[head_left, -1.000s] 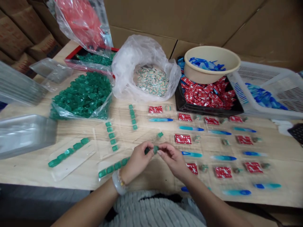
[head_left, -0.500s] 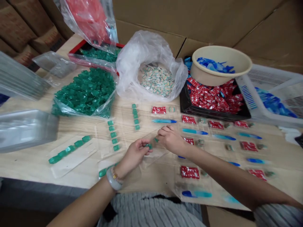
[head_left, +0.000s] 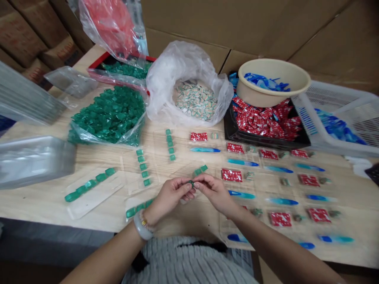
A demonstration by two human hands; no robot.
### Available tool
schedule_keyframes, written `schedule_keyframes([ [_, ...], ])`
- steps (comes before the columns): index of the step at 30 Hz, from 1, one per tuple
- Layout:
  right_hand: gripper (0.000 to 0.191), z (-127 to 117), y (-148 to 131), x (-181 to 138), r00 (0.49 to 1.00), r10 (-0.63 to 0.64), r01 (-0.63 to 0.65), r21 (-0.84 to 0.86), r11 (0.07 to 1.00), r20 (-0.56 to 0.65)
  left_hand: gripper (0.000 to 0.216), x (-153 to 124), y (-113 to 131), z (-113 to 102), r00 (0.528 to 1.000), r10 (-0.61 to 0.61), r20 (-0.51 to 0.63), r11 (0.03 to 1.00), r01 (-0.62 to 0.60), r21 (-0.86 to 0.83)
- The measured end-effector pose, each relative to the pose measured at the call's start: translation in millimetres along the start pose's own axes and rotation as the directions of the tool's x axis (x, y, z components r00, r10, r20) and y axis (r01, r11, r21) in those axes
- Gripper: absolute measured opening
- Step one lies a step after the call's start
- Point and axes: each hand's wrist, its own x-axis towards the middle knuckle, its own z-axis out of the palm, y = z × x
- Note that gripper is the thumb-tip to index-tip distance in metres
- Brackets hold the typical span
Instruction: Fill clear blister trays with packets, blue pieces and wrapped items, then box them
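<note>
My left hand (head_left: 173, 193), a pale bangle on its wrist, is closed around small green pieces. The fingertips of my right hand (head_left: 211, 191) meet it and pinch the same dark green piece (head_left: 191, 183), which the fingers partly hide. Just beyond the fingertips, two green cube-like pieces (head_left: 200, 170) lie side by side in a clear plastic tray. To the left, clear trays hold rows of green pieces (head_left: 143, 167); one such row (head_left: 90, 184) lies slanted, and another (head_left: 139, 209) is partly covered by my left wrist.
Trays at right hold red packets (head_left: 231, 175) and blue sticks (head_left: 242, 162). Behind are a bag of green pieces (head_left: 109, 114), a white bag of small tiles (head_left: 192, 51), a black bin (head_left: 266, 140), a cream basin (head_left: 263, 98) and a white basket (head_left: 340, 144). Stacked clear trays (head_left: 35, 161) stand left.
My right hand has drawn back from the tray to my left hand, and their fingertips now meet. Two green pieces now show in the tray beyond them. The view has shifted slightly.
</note>
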Motion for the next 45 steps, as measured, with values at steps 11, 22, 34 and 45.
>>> schedule_keyframes([
  [11,0.017,18,1,-13,0.983,0.172,-0.137,0.397,0.908,-0.055,0.027,-5,-7,11,0.983,-0.026,-0.18,0.998,0.014,-0.066],
  [22,0.021,10,-1,-5,0.926,0.115,-0.35,0.706,0.615,0.359,0.028,-3,-5,9,0.995,0.067,-0.072,0.993,-0.06,0.103],
  [34,0.017,8,8,-9,0.899,0.307,-0.434,0.723,0.537,0.312,0.018,-12,12,1,0.987,0.155,0.036,0.88,-0.155,0.45],
  [45,0.015,-4,3,5,1.0,0.007,-0.007,0.003,1.0,0.031,0.024,-6,-3,2,0.898,0.44,-0.005,0.378,-0.18,0.908],
])
